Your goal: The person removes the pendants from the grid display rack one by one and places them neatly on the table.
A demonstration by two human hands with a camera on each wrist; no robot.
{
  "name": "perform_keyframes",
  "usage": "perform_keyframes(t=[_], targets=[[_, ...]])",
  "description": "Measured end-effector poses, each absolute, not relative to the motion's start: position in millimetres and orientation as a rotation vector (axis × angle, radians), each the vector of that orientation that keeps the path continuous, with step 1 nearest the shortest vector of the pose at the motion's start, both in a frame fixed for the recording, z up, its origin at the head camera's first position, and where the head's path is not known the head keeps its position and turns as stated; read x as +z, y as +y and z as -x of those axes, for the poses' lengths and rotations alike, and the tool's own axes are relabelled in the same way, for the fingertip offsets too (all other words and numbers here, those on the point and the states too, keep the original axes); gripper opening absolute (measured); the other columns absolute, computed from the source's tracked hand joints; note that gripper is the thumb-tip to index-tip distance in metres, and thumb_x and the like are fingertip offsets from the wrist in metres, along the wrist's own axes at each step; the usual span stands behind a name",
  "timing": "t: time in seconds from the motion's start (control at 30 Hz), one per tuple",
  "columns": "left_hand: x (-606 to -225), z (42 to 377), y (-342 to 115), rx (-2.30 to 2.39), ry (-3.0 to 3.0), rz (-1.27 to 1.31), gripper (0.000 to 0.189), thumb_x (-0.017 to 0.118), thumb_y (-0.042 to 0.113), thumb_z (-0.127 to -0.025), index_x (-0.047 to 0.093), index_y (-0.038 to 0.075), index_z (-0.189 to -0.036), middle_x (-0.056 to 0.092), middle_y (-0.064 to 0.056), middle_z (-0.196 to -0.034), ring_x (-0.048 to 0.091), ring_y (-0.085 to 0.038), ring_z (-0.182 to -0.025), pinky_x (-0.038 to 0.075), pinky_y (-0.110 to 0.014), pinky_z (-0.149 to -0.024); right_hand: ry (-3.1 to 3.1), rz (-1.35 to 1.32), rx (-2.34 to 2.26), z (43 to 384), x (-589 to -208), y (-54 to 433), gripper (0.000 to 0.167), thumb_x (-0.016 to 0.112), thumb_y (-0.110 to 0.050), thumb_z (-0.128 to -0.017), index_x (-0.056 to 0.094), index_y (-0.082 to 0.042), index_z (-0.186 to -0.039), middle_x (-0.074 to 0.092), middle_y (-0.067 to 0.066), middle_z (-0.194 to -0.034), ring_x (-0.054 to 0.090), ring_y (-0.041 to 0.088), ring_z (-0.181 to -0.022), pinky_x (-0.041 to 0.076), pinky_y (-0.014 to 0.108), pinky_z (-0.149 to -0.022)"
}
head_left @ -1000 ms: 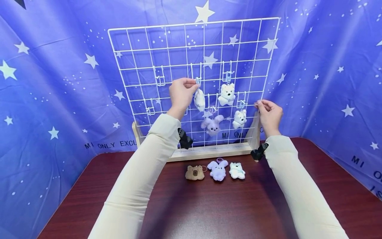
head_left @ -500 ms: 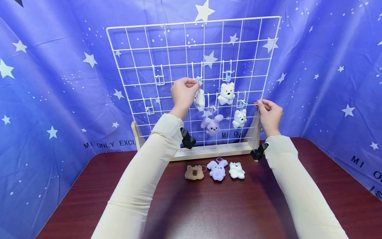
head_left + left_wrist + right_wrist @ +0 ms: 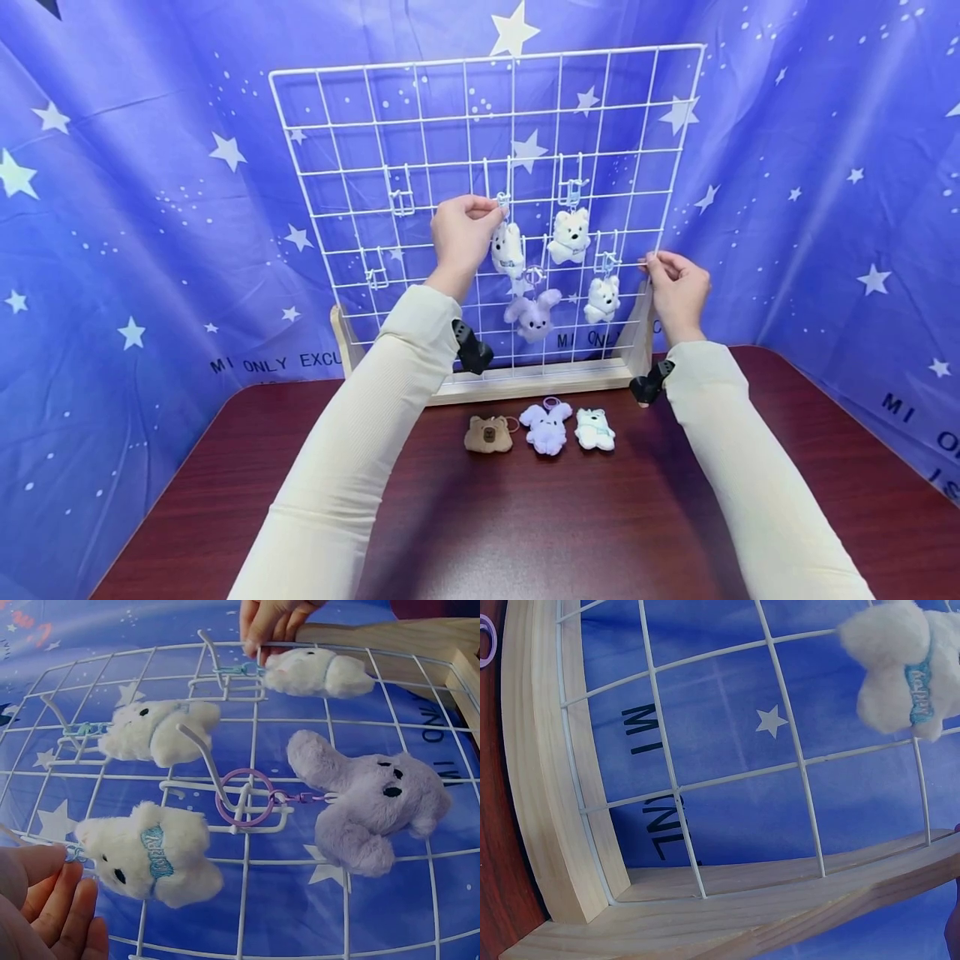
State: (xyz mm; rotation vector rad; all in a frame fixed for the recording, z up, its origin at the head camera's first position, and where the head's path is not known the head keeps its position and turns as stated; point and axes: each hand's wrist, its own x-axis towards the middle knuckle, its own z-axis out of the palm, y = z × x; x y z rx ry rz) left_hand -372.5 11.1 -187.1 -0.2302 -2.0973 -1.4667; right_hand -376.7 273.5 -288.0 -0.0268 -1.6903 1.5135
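My left hand (image 3: 462, 237) pinches the light-blue clasp (image 3: 73, 853) of a white plush dog keychain (image 3: 507, 250) at an upper hook of the white wire grid rack (image 3: 442, 125). The dog hangs below the fingertips, its blue scarf facing out in the left wrist view. With thumb and fingers my right hand (image 3: 679, 287) grips the right edge wire of the rack. To the right of the left hand, two more white plush dogs (image 3: 572, 237) (image 3: 602, 299) hang from hooks. Below it a lilac plush bunny (image 3: 382, 796) hangs by a purple ring (image 3: 246, 797).
On the dark red table (image 3: 570, 533), before the rack's wooden base (image 3: 540, 380), lie a brown plush capybara (image 3: 489, 434), a lilac bunny (image 3: 547, 427) and a white dog (image 3: 596, 430). Bare hooks (image 3: 402, 201) stick out at the rack's left. A blue star-print curtain (image 3: 187, 208) surrounds the table.
The left hand has shifted slightly right with the clasp. The dog under it has turned from side-on to face more outward. My right hand stays at the rack's edge.
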Motion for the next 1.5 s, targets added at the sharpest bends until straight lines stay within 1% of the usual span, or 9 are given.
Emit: perform_keyframes(t=[0.23,0.5,0.6,0.83,0.9,1.07,1.17,1.33,1.5], targets=[[-188.5,366.5,6.2,-1.58,-2.072,0.246,0.016,0.075,0.019,-0.081,0.074,0.006,-0.091,0.073,-0.007,-0.086,0.067,-0.012,-0.076,0.048,-0.018,-0.064,-1.686,0.054,1.493,393.9,-300.6,282.5,0.026,0.067,-0.013,-0.088,0.068,0.007,-0.105,0.067,-0.019,-0.073,0.06,-0.011,-0.065,0.045,0.007,-0.066],[-187.8,353.2,-3.5,-1.605,-2.082,0.274,0.015,0.075,0.019,-0.081,0.074,0.007,-0.089,0.073,-0.006,-0.085,0.062,-0.009,-0.073,0.044,-0.019,-0.062,-1.677,0.036,1.505,394.0,-303.9,283.8,0.026,0.067,-0.009,-0.087,0.066,0.01,-0.105,0.065,-0.022,-0.07,0.06,-0.011,-0.064,0.043,0.007,-0.063],[-187.8,348.3,-7.1,-1.618,-2.073,0.308,0.016,0.075,0.019,-0.08,0.073,0.006,-0.089,0.072,-0.007,-0.084,0.063,-0.01,-0.073,0.044,-0.019,-0.062,-1.672,0.032,1.508,394.3,-304.6,283.8,0.026,0.067,-0.009,-0.087,0.066,0.01,-0.104,0.064,-0.024,-0.069,0.06,-0.011,-0.064,0.043,0.007,-0.062],[-187.4,339.8,-13.8,-1.645,-2.078,0.355,0.018,0.076,0.02,-0.08,0.073,0.005,-0.09,0.072,-0.007,-0.086,0.064,-0.011,-0.082,0.048,-0.023,-0.072,-1.666,0.032,1.513,392.8,-304.8,282.7,0.025,0.067,-0.009,-0.087,0.067,0.01,-0.104,0.064,-0.024,-0.068,0.061,-0.009,-0.064,0.043,0.008,-0.06],[-186.1,336.7,-14.8,-1.669,-2.086,0.359,0.018,0.076,0.019,-0.08,0.073,0.005,-0.091,0.072,-0.008,-0.087,0.064,-0.012,-0.085,0.048,-0.023,-0.075,-1.66,0.024,1.527,389.4,-302.6,281.2,0.026,0.067,-0.008,-0.087,0.066,0.012,-0.104,0.064,-0.024,-0.067,0.062,-0.008,-0.064,0.044,0.008,-0.061],[-183.9,331.3,-17.4,-1.817,-2.06,0.374,0.018,0.075,0.014,-0.08,0.072,0.002,-0.093,0.072,-0.01,-0.088,0.065,-0.013,-0.08,0.049,-0.024,-0.081,-1.674,0.013,1.535,376.3,-294.5,274.6,0.027,0.065,-0.007,-0.088,0.064,0.015,-0.104,0.064,-0.022,-0.067,0.062,-0.007,-0.063,0.044,0.008,-0.063],[-185.2,330.2,-20.4,-1.921,-2.029,0.388,0.018,0.075,0.012,-0.081,0.071,0.0,-0.094,0.072,-0.008,-0.084,0.065,-0.012,-0.074,0.05,-0.025,-0.082,-1.68,0.025,1.52,382.4,-298.5,277.1,0.027,0.066,-0.009,-0.088,0.066,0.012,-0.105,0.064,-0.023,-0.068,0.061,-0.008,-0.064,0.044,0.008,-0.063],[-190.4,324.8,-26.9,-1.996,-2.047,0.402,0.017,0.074,0.012,-0.081,0.071,0.001,-0.094,0.068,0.0,-0.074,0.063,-0.013,-0.075,0.05,-0.029,-0.083,-1.668,0.046,1.522,392.7,-301.6,280.2,0.026,0.067,-0.011,-0.087,0.067,0.009,-0.105,0.064,-0.024,-0.067,0.061,-0.009,-0.064,0.045,0.008,-0.064],[-199.8,314.1,-35.9,-1.985,-2.104,0.401,0.02,0.074,0.015,-0.081,0.071,0.002,-0.096,0.069,0.001,-0.075,0.064,-0.013,-0.079,0.05,-0.032,-0.084,-1.648,0.048,1.536,391.3,-297.4,278.1,0.026,0.067,-0.01,-0.087,0.067,0.01,-0.104,0.064,-0.025,-0.066,0.062,-0.009,-0.063,0.047,0.008,-0.067]])
